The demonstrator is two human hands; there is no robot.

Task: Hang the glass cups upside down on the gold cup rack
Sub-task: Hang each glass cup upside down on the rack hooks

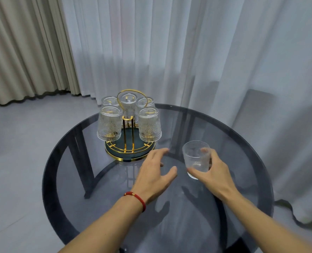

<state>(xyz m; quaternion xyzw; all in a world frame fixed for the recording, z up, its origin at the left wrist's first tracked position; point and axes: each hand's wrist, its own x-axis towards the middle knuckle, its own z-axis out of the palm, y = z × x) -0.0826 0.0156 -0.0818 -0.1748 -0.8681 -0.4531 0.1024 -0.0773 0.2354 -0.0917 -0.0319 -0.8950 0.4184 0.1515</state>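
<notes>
A gold cup rack (128,123) with a dark round base stands on the far left part of a round smoked-glass table (243,161). Several ribbed glass cups hang upside down on its pegs, the nearest two at the front left (109,124) and front right (149,126). The front middle peg is bare. My right hand (212,170) holds one more glass cup (196,158), mouth up and slightly tilted, just above the table to the right of the rack. My left hand (156,171) hovers open, fingers spread, in front of the rack's base, holding nothing.
White sheer curtains (188,52) hang close behind the table, and beige drapes (23,52) fall at the left. Grey tiled floor (23,143) lies to the left. A red string bracelet (136,198) circles my left wrist.
</notes>
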